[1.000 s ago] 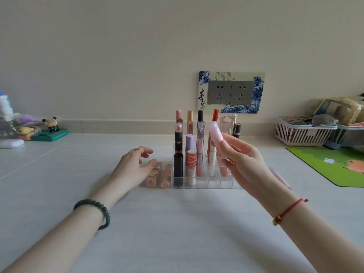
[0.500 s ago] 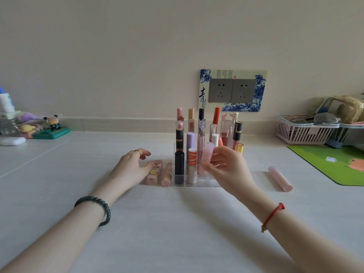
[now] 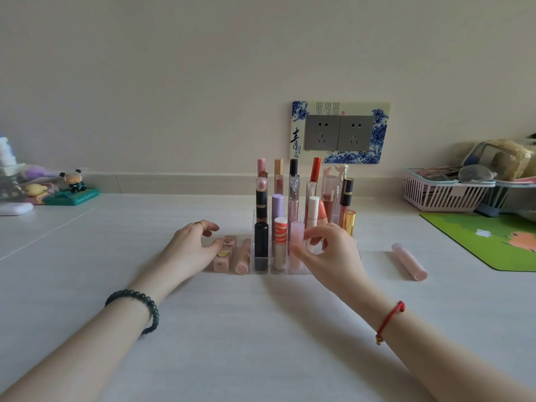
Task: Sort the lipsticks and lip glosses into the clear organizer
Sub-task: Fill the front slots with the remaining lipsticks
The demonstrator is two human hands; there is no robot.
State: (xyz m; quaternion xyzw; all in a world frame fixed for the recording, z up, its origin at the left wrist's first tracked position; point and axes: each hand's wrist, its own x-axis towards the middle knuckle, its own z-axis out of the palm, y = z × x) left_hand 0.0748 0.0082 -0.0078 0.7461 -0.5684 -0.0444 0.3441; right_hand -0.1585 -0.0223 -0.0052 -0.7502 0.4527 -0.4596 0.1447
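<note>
The clear organizer [image 3: 262, 264] stands mid-table with several lipsticks and glosses upright in its cells. My right hand [image 3: 330, 253] pinches a pale pink tube [image 3: 296, 242] that stands in a front-row cell, third from the left. My left hand [image 3: 190, 250] rests on the table just left of the organizer, fingers relaxed, thumb touching a pink square lipstick [image 3: 224, 255] that lies flat. A peach tube [image 3: 243, 258] lies beside it, against the organizer's left wall. Another pink tube [image 3: 409, 261] lies on the table to the right.
A green mat [image 3: 493, 242] covers the right side of the table. Behind it are a white slatted basket [image 3: 443, 195] and a blue one with clutter. Small figurines [image 3: 71, 184] and bottles sit at the far left. A socket plate [image 3: 339, 133] is on the wall.
My right hand brought the pale pink tube down from above the organizer and stood it in a front cell. My left hand stayed beside the organizer.
</note>
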